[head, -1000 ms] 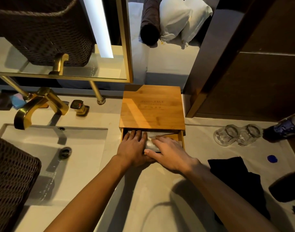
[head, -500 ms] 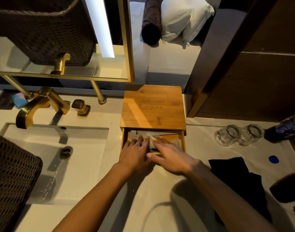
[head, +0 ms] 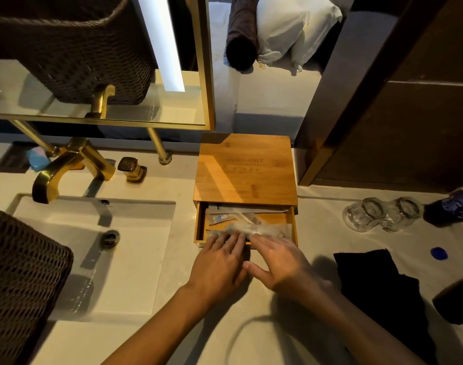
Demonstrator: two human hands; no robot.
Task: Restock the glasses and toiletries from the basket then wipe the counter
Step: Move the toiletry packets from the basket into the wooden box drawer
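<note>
A: What's on the counter [head: 146, 325]?

B: A wicker basket [head: 20, 280] at the left over the sink, then a bamboo box [head: 245, 169] with its drawer [head: 291, 222] pulled out, and two glasses [head: 380, 214] upturned to the right.

A: And the hands?

B: Left hand [head: 217, 267] and right hand [head: 277, 262] lie flat, fingers spread, fingertips on the blurred toiletry packets [head: 254, 229] at the drawer's front edge. Pressing, probably not gripping.
</note>
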